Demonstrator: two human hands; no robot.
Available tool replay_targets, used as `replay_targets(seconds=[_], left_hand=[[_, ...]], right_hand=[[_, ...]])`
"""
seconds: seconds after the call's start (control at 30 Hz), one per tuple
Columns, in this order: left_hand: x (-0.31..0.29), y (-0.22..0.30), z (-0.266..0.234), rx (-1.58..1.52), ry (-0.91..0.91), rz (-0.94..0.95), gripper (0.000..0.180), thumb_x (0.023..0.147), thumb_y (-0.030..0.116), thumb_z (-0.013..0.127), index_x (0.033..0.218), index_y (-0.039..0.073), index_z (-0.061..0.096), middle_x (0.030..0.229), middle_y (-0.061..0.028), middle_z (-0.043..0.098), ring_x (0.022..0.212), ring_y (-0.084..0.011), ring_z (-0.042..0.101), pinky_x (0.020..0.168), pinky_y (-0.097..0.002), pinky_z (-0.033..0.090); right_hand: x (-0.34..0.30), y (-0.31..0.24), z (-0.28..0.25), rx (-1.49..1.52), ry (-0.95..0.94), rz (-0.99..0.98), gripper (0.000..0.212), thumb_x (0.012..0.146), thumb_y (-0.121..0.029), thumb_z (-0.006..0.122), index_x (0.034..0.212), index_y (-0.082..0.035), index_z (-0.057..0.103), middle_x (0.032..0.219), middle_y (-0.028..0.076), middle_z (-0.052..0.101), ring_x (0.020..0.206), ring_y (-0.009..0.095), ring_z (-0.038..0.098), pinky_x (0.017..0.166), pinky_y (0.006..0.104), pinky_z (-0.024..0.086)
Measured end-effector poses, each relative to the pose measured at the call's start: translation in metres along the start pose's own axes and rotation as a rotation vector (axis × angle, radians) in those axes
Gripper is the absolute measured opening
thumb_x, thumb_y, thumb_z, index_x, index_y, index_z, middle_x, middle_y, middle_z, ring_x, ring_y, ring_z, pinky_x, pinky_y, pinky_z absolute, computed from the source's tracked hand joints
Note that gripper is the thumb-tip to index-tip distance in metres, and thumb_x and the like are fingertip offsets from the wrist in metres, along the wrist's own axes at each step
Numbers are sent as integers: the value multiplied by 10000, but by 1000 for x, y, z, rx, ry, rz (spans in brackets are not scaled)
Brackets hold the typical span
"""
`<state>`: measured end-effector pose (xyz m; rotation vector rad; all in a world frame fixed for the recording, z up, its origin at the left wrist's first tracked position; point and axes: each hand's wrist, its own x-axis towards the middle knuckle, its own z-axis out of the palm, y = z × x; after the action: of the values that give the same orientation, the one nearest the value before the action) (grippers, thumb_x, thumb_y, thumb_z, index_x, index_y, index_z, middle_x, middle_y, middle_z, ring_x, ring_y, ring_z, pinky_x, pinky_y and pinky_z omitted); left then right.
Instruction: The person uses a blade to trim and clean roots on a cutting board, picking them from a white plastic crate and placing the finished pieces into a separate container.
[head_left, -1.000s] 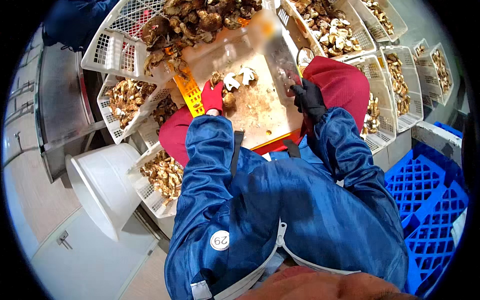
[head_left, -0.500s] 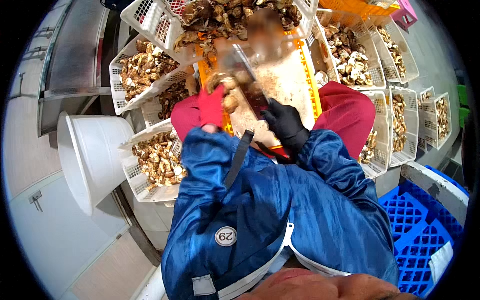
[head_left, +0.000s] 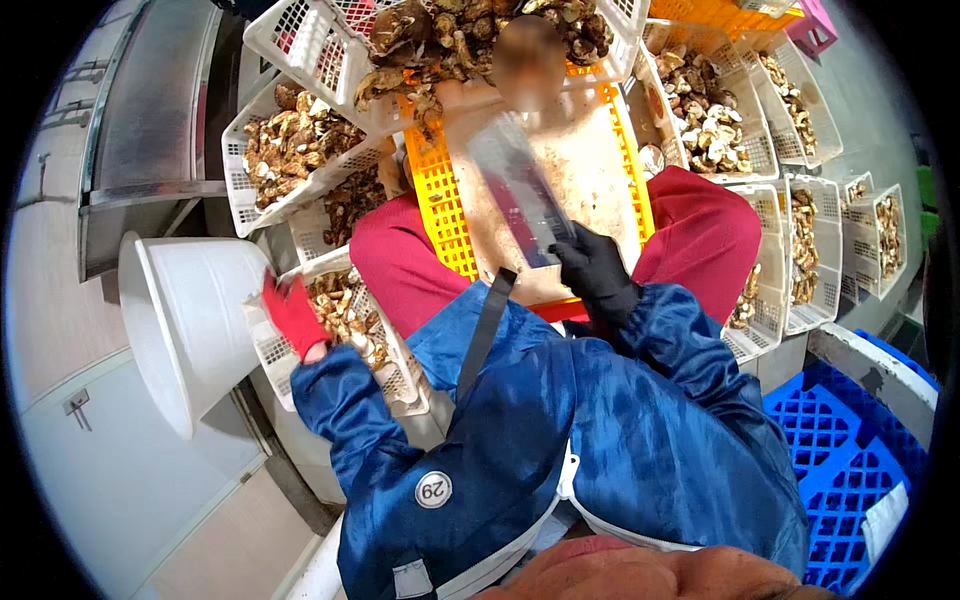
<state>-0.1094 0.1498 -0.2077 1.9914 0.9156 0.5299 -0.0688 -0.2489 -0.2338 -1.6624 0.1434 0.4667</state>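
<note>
My left hand (head_left: 294, 314), in a red glove, is stretched out to the left over a white basket (head_left: 408, 398) of cut mushrooms (head_left: 362, 326). Its fingers are spread, and I see nothing in them. My right hand (head_left: 597, 272), gloved in black, is wrapped round the handle of a broad-bladed cleaver (head_left: 522, 195). The blade, smeared by motion, slants up and left above a pale, dirt-specked board (head_left: 590, 150). That board lies on a yellow crate (head_left: 436, 190) between my knees.
Ahead, a tilted white basket (head_left: 300, 45) holds large brown mushrooms (head_left: 465, 35). More mushroom baskets flank me, including one at upper left (head_left: 235, 165) and several at right (head_left: 765, 170). A white tub (head_left: 190, 320) stands at left; blue crates (head_left: 815, 430) sit at lower right.
My left hand has swung from beside the blade out to the lower-left basket. The mushroom pieces it held are gone from it. The cleaver stays in my right hand, shifted slightly.
</note>
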Motion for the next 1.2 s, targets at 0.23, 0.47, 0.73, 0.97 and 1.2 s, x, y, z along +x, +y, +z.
replay_targets(seconds=[0.23,0.47,0.73,0.97,1.2], left_hand=[[38,45,264,461,-400,458,439,717,314,598,1039,18,562,1023,-221,566,955,-351,544,814,-383,435],[43,28,300,390,-360,492,334,709,305,594,924,49,607,871,-175,610,814,-353,576,705,-412,463],[-142,30,267,415,-730,864,271,652,219,646,896,107,608,845,-125,542,789,-310,542,671,-391,445],[-153,4,245,365,-713,771,395,680,222,608,1049,84,572,953,-141,537,928,-311,498,827,-380,403],[-155,4,246,550,-916,631,392,726,278,557,1058,69,560,1081,-163,550,1057,-309,480,916,-381,364]], right_hand=[[-24,28,-61,269,170,213,184,824,-161,502,958,-47,556,545,25,512,409,99,452,384,239,353],[-30,34,-69,-40,265,36,185,835,-183,519,904,-17,559,526,62,534,429,110,508,418,268,391],[-29,2,-61,-533,129,-199,117,807,-180,538,865,-86,501,686,152,571,626,354,568,501,401,431],[-33,18,-61,-982,-3,-186,150,796,-229,512,820,-89,465,608,147,563,564,331,570,486,441,422],[-27,32,-56,-1047,-4,-169,127,796,-197,510,835,-80,476,568,147,546,534,349,551,466,455,406]])
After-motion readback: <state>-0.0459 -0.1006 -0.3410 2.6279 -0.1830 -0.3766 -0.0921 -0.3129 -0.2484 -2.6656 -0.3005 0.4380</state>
